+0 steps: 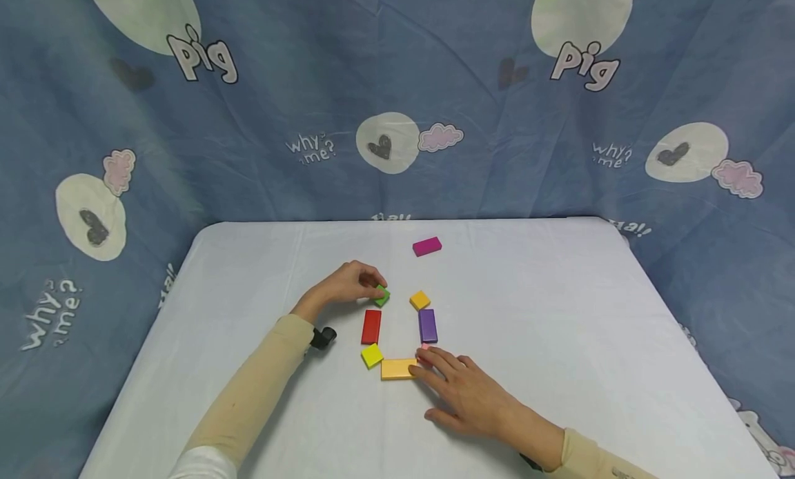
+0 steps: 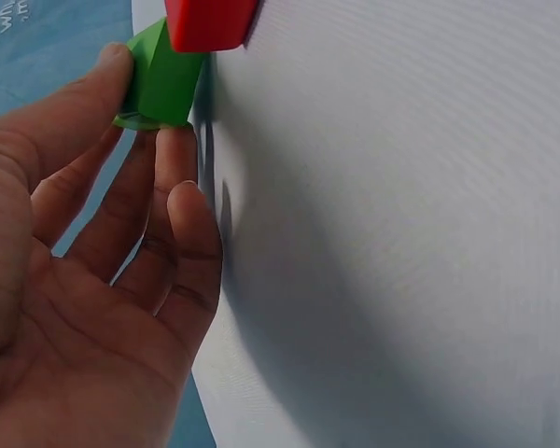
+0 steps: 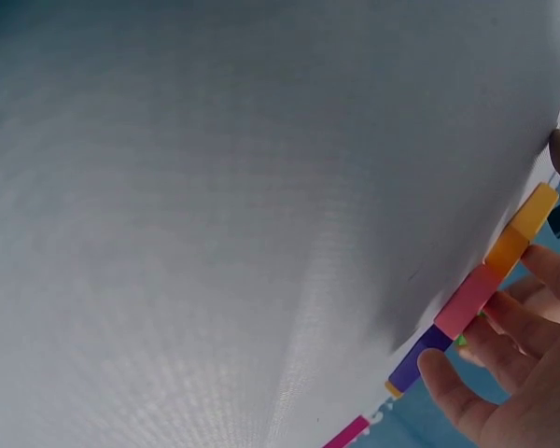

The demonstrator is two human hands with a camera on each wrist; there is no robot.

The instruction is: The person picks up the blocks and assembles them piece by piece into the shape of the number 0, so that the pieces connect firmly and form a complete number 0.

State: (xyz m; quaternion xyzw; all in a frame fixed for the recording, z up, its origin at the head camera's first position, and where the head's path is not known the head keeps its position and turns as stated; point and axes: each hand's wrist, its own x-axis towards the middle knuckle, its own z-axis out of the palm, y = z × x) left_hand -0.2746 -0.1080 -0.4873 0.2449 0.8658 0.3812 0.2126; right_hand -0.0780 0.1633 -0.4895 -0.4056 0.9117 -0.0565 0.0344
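In the head view my left hand (image 1: 344, 284) pinches a green block (image 1: 383, 298) between thumb and fingers, just beyond a red oblong block (image 1: 371, 326). The left wrist view shows the thumb on one side of the green block (image 2: 168, 84). My right hand (image 1: 475, 396) has its fingers loosely spread, fingertips at an orange oblong block (image 1: 395, 370) and a pink block (image 3: 467, 301), which is mostly hidden by the fingers in the head view. A purple oblong block (image 1: 428, 326) adjoins the pink one. A yellow block (image 1: 372, 355) sits turned between the red and orange blocks.
A small amber block (image 1: 419, 300) lies turned at the far end of the purple block. Farther back, a magenta oblong block (image 1: 427, 246) lies alone near the far edge of the white-covered table (image 1: 528, 279). Behind hangs a blue printed cloth (image 1: 497, 168).
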